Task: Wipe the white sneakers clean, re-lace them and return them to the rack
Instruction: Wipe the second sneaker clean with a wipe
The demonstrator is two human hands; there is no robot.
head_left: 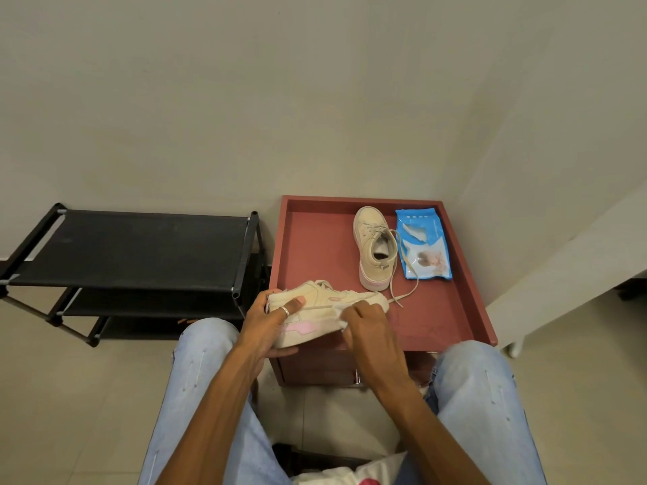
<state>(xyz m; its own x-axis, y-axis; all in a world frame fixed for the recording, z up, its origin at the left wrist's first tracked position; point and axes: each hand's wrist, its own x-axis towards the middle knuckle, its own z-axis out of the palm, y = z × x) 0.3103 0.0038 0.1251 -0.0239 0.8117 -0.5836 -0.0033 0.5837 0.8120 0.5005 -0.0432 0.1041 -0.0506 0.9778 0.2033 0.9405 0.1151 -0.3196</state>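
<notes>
One off-white sneaker with pink trim (317, 311) lies on its side over the near left edge of the red cabinet top (441, 320). My left hand (271, 318) grips its heel end. My right hand (366, 327) presses a white wipe (341, 318) against the sneaker's side near the toe. The second sneaker (373, 248) stands upright farther back on the cabinet top, its loose lace (406, 271) trailing toward the first shoe. The black shoe rack (133, 246) stands to the left.
A blue pack of wet wipes (423, 248) lies to the right of the second sneaker. My knees in light jeans (196, 379) flank the cabinet. A white furniture edge (560, 274) stands at the right. A white bag (350, 474) sits between my legs.
</notes>
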